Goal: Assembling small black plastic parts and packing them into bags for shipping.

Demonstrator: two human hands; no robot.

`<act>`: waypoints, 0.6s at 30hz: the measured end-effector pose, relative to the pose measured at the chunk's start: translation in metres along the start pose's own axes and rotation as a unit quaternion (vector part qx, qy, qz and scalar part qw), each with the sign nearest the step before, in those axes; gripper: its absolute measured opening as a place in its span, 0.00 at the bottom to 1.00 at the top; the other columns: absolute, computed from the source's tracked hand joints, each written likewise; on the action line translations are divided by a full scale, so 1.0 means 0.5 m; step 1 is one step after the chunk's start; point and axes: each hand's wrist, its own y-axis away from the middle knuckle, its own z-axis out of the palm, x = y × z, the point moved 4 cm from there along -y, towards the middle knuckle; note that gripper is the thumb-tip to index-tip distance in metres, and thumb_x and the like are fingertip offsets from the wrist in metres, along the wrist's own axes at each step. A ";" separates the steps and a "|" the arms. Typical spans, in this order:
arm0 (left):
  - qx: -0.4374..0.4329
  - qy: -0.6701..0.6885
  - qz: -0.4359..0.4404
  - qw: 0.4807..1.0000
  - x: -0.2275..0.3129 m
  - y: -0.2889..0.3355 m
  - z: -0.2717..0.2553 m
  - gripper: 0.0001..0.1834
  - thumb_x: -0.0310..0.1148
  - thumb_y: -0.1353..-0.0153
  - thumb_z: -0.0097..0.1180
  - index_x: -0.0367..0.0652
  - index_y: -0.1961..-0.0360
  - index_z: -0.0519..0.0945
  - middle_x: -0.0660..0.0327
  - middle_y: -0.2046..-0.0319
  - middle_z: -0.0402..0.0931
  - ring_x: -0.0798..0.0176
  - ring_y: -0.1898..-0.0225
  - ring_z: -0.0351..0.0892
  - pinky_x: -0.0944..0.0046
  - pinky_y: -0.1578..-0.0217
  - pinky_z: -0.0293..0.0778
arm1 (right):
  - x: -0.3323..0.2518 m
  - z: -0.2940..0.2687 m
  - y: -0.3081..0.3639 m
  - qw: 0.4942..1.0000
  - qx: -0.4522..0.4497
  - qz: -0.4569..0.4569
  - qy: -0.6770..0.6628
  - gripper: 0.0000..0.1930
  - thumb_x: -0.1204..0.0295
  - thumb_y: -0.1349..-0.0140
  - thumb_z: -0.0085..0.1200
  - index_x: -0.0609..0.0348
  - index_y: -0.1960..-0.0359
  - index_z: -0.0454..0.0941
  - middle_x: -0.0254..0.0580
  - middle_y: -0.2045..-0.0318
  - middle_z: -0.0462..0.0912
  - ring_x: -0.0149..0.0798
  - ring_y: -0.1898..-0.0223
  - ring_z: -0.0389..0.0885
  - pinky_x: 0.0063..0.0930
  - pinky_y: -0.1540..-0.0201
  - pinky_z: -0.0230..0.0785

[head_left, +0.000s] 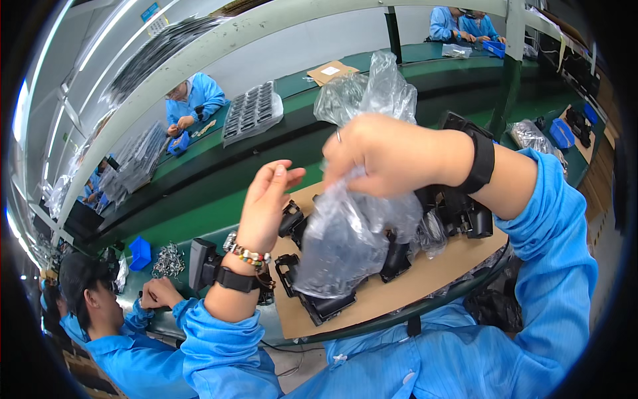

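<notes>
My right hand (372, 156) is closed on the top of a clear plastic bag (342, 243), which hangs down over the cardboard sheet (299, 326). Fingers partly curled and apart, my left hand (269, 193) is raised just left of the bag and holds nothing. Black plastic housings (325, 307) lie on the cardboard below and beside the bag, some partly hidden by it. Under my right wrist sit more black parts (475, 219) and a small clear bag (433, 234). Whether the bag in my right hand contains anything, I cannot tell.
Behind my hands stand crumpled clear bags (389, 90). A tray of black parts (252, 112) lies on the green bench. To my left, a co-worker (100, 319) works near loose metal pieces (169, 261) and a blue bin (139, 253). A green post (508, 93) rises at right.
</notes>
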 end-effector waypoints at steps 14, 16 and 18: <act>-0.185 -0.038 0.043 0.981 -0.021 0.028 -0.015 0.21 0.42 0.35 0.45 0.38 0.47 0.70 0.52 0.50 0.73 0.58 0.45 0.70 0.58 0.46 0.66 | 0.017 -0.112 0.022 0.931 0.301 0.101 -0.181 0.06 0.73 0.51 0.56 0.64 0.77 0.78 0.31 0.84 0.74 0.22 0.77 0.71 0.19 0.72 0.65; -0.178 0.019 -0.033 0.983 -0.013 0.020 0.018 0.23 0.44 0.34 0.44 0.38 0.46 0.70 0.53 0.48 0.73 0.60 0.43 0.68 0.59 0.44 0.62 | 0.046 -0.167 0.085 0.924 0.286 0.229 -0.114 0.12 0.77 0.48 0.53 0.65 0.61 0.75 0.35 0.68 0.79 0.27 0.67 0.78 0.21 0.61 0.71; -0.191 -0.101 0.028 0.976 -0.008 0.009 0.032 0.19 0.39 0.35 0.46 0.38 0.49 0.73 0.54 0.51 0.75 0.60 0.47 0.72 0.61 0.47 0.65 | 0.011 -0.209 0.132 0.881 0.435 0.154 -0.106 0.04 0.77 0.52 0.50 0.60 0.72 0.71 0.26 0.74 0.73 0.18 0.73 0.69 0.14 0.71 0.62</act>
